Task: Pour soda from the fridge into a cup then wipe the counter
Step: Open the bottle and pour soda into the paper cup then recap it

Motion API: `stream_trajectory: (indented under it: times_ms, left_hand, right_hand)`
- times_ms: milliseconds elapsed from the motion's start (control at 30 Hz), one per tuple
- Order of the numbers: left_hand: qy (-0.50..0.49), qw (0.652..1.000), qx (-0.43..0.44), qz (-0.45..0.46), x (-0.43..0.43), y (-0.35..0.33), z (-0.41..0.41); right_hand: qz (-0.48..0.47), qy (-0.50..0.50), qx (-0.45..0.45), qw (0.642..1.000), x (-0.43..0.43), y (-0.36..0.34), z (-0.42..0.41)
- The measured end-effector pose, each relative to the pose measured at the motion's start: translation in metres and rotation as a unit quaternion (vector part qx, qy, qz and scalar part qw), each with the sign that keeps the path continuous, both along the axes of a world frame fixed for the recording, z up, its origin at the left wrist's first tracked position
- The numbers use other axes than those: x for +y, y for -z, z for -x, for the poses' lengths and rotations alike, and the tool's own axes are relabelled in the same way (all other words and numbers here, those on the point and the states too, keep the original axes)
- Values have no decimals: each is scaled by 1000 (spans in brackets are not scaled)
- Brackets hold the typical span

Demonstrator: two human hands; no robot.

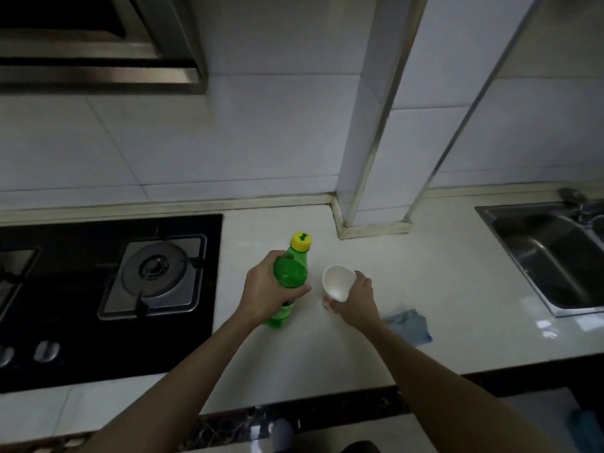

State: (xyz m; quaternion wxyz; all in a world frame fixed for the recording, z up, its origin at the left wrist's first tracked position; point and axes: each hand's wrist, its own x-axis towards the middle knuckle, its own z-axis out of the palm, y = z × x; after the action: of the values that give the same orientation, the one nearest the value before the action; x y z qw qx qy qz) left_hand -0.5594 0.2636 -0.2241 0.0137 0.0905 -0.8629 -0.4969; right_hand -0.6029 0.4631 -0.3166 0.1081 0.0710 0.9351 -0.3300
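As the left hand (268,289) grips the soda bottle (291,273), right hand (354,299) holding the cup (338,282) at three o'clock, the seemingly sealed cap (301,240) needs unscrewing.

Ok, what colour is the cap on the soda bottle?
Yellow, with a small green mark on top, still on the green bottle; the cap shows in the head view.

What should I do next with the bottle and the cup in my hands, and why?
Probably set the white paper cup upright on the pale counter and let go. The right hand holds it tilted, and the green plastic soda bottle in the left hand's grip has its yellow cap on, so a free hand is needed to unscrew it before pouring.
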Motion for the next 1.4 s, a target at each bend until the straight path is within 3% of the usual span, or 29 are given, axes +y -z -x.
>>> stream_trajectory:
  times_ms: [100,300,367,467,567,733,833,967,1067,1233,1400]
  left_hand:
    - [10,1000,-3,-23,-1,1,3]
    - [-2,992,-20,-127,-5,-1,14]
    - [-30,984,-35,-169,-3,-2,20]
    - [-42,980,-66,-185,5,-9,25]
    - [16,988,-70,-140,20,-17,25]
    - [25,999,-33,9,43,-28,28]
    - [11,992,-20,128,51,-34,30]
    - [13,946,44,321,58,-47,36]
    - [13,948,64,310,59,-58,40]
    - [35,965,62,254,57,-85,41]
    - [55,971,35,228,48,-100,45]
  right_hand:
    - [-17,-10,-28,999,4,0,1]
    - [-137,-146,-57,978,21,-52,22]
    - [-87,-176,-22,980,29,-83,33]
    - [69,-123,39,989,21,-132,43]
    - [59,-139,120,981,-3,-168,50]
    - [-163,-190,221,943,-15,-186,55]
    - [-219,-202,208,932,-8,-189,61]
    - [-201,-188,129,953,-1,-196,73]
    - [-148,-193,147,959,5,-205,81]
    - [-78,-226,267,934,11,-212,83]
    - [-35,-251,318,914,8,-212,89]
